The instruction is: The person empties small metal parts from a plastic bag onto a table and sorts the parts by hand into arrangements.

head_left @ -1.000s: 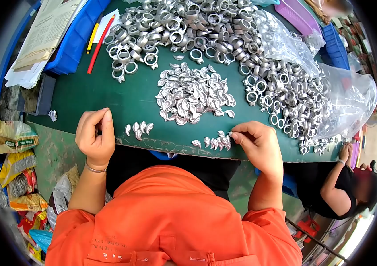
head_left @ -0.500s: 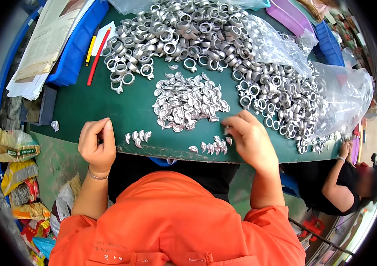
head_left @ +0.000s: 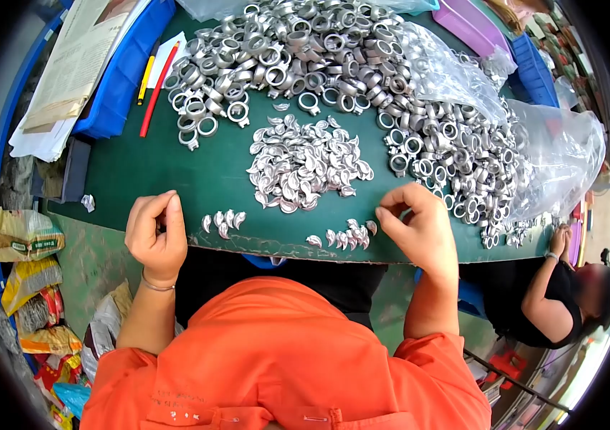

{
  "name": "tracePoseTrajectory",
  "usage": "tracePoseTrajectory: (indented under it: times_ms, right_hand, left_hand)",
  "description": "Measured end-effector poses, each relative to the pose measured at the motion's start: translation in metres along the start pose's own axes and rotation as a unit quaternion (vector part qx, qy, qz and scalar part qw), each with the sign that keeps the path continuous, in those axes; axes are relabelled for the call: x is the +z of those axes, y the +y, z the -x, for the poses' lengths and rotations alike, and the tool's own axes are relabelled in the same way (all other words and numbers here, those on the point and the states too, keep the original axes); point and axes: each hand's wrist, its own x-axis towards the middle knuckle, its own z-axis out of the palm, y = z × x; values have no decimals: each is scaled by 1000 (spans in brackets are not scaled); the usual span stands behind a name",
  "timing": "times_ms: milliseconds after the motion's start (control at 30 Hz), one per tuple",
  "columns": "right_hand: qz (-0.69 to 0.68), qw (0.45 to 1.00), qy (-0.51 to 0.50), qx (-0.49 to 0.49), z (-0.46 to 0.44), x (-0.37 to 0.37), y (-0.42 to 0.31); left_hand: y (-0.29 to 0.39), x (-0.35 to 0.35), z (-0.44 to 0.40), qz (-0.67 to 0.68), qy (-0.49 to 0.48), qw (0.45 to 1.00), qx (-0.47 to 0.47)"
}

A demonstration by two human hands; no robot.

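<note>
My left hand (head_left: pixel 156 233) is closed at the table's front edge, thumb and index finger pressed together. Whatever its fingertips pinch, if anything, is too small to make out. Beside it lies a small group of silver leaf-shaped metal pieces (head_left: pixel 224 222). My right hand (head_left: pixel 423 226) is curled, its thumb and index tips together just above the right end of another small row of leaf-shaped pieces (head_left: pixel 351 234). I cannot make out anything between those fingertips. Between and beyond both hands sits a larger heap of leaf-shaped pieces (head_left: pixel 305 163).
A big pile of metal rings (head_left: pixel 319 50) spreads across the back and right, partly under clear plastic bags (head_left: pixel 552 158). Red (head_left: pixel 159 89) and yellow (head_left: pixel 149 70) pens lie left, by a blue bin (head_left: pixel 122 79). Another person (head_left: pixel 549 294) sits at the right.
My right hand has drawn back slightly to the right from the small row, its fingers curling more. My left hand has stayed practically still.
</note>
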Motion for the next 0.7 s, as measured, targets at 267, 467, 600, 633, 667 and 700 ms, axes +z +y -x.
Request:
tracePoseTrajectory:
  times_ms: [267,467,600,633,667,700]
  right_hand:
    - [-5,994,-50,-99,-5,5,-8]
    - [36,978,64,-196,-19,39,-6]
    - [-73,996,12,-50,-9,29,-9]
    - [-76,996,0,-39,-8,29,-5]
    - [-74,997,1,-36,-8,27,-4]
    - [-24,997,31,-64,-9,26,-3]
  left_hand:
    - [2,-1,2,6,-6,1000,-6]
    - [1,-1,2,4,-1,1000,-4]
    - [3,-2,2,2,-4,1000,-4]
    - [3,-1,2,4,-5,1000,-4]
    - [2,-1,2,7,-6,1000,-4]
    - [1,-1,2,8,-4,1000,-1]
